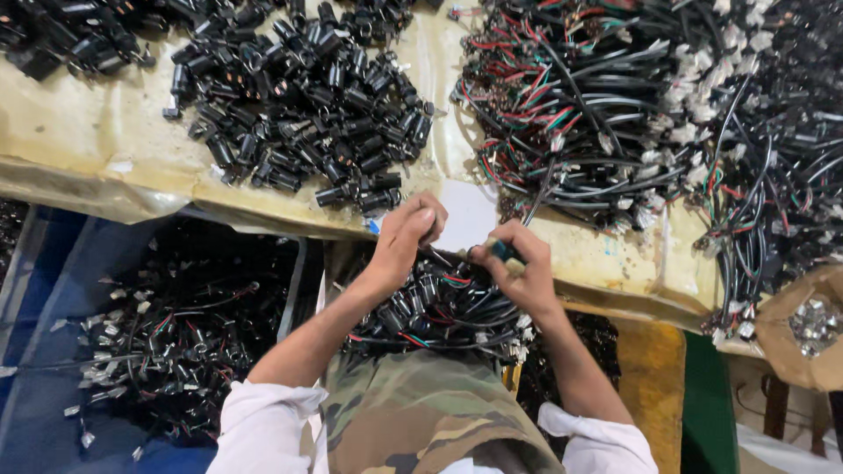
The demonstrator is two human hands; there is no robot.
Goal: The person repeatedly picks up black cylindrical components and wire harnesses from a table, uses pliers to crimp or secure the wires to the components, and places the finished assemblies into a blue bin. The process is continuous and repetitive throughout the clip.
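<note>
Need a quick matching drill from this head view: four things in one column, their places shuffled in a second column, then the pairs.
Things:
1. black connector pile
2. wire harness heap
3. brown bag of metal parts
4. left hand

Places:
A. far right edge, low
B. table top, upper left
C. centre, beside the right hand
D. table top, upper right

Pairs: 1-B, 2-D, 3-A, 4-C

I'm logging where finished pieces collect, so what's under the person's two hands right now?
Under the left hand and right hand a pile of black cable assemblies with red and green wires rests on the camouflage lap. Whatever lies beneath the pile is covered.
</note>
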